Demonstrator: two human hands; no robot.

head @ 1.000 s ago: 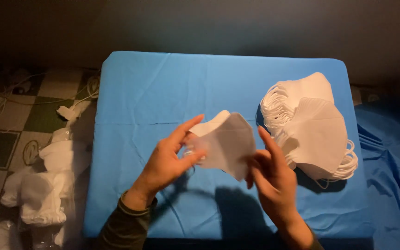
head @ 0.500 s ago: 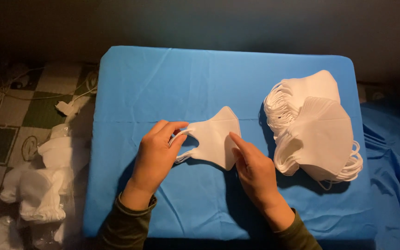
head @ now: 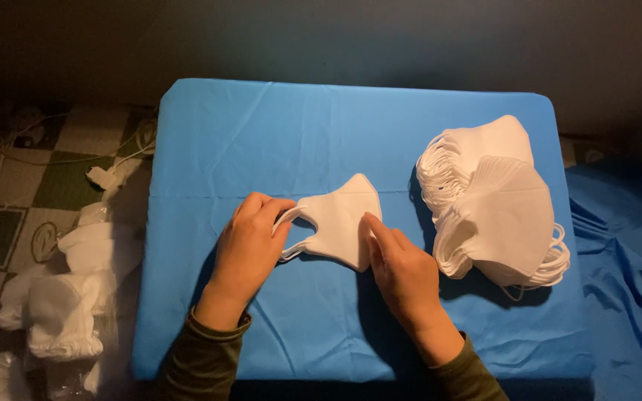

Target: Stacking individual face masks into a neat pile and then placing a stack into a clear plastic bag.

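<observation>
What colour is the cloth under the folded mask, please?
Plain blue cloth, seen in the head view.

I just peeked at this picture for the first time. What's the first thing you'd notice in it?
The bright blue table fills the middle. On it lies a single white folded mask, with the left hand at its ear loop and the right hand pressing its right edge. To the right sits a big pile of the same white masks, and more white bundles lie on the checked floor at the left.
</observation>
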